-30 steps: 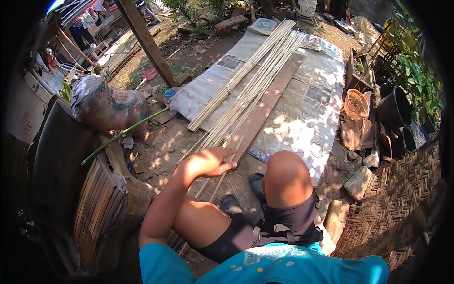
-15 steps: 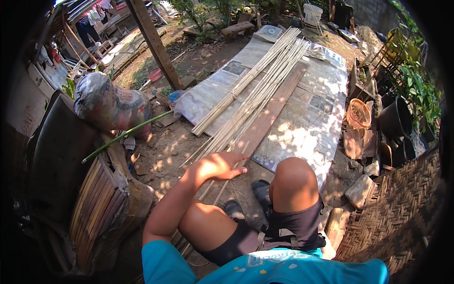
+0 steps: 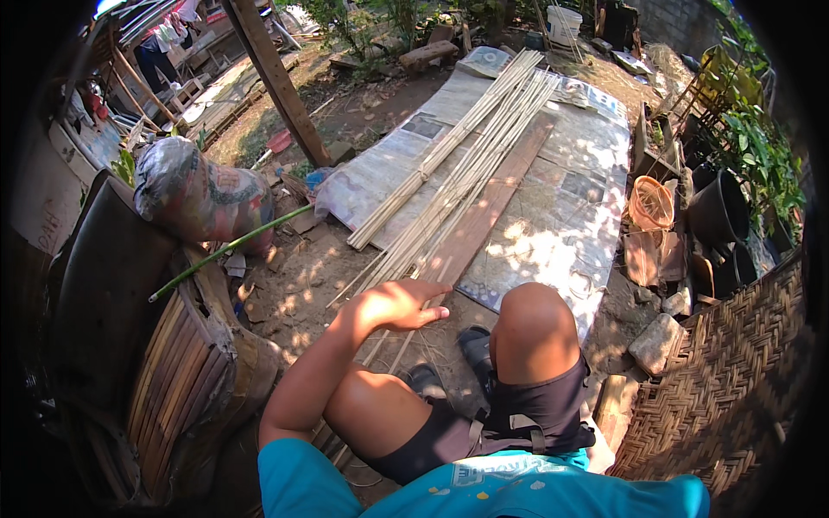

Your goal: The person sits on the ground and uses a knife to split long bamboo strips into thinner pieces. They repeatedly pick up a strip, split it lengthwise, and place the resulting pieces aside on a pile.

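Note:
My left hand (image 3: pixel 401 304) is stretched out above the near ends of a loose bunch of thin, pale bamboo strips (image 3: pixel 471 186). Its fingers reach to the right and the thumb stands apart from them, with nothing visible in its grip. Whether the palm touches the strips is hidden. Some strips run on beneath the hand toward my left leg. A second bundle of strips (image 3: pixel 393 205), tied around the middle, lies to the left of the loose ones. Along their right side lies a long brown wooden board (image 3: pixel 496 207). My right hand is out of the picture.
A flattened sheet (image 3: pixel 561 203) lies under the strips. To the left are a stuffed sack (image 3: pixel 203 190), a green stalk (image 3: pixel 229 246) and a slatted bamboo piece (image 3: pixel 177 380). An orange basket (image 3: pixel 651 204), a stone (image 3: pixel 657 347) and a woven bamboo panel (image 3: pixel 725 380) stand right.
The view has shifted very slightly. My left hand stays over the strips in nearly the same pose, and the strips and board lie as before.

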A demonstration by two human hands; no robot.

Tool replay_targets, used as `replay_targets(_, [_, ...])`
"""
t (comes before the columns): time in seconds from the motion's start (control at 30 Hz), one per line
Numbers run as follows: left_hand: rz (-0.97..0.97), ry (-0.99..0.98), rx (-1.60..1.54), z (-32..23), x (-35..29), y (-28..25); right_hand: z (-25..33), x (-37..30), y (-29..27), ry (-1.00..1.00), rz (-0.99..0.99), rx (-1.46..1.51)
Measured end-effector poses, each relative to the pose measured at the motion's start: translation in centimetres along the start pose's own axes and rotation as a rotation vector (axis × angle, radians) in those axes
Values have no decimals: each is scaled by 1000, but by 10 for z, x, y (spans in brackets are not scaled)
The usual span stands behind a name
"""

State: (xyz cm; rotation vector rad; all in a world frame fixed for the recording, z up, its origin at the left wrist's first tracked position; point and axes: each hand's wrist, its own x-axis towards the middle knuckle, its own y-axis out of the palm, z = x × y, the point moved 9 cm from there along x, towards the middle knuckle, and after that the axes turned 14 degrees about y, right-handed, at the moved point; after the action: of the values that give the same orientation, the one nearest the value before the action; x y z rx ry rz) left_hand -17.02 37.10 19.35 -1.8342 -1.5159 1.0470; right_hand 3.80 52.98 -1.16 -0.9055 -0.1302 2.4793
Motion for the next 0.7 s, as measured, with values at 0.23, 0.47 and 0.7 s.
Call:
replay_targets(0.23, [6,22,17,-1,0,5,-8,-3,2,8,5,4])
replay_targets(0.47, [2,21,16,1,1,7,-12,-3,1,10,16,6])
replay_targets(0.7, [30,14,3,0,3,9,-16,-6,5,11,23,8])
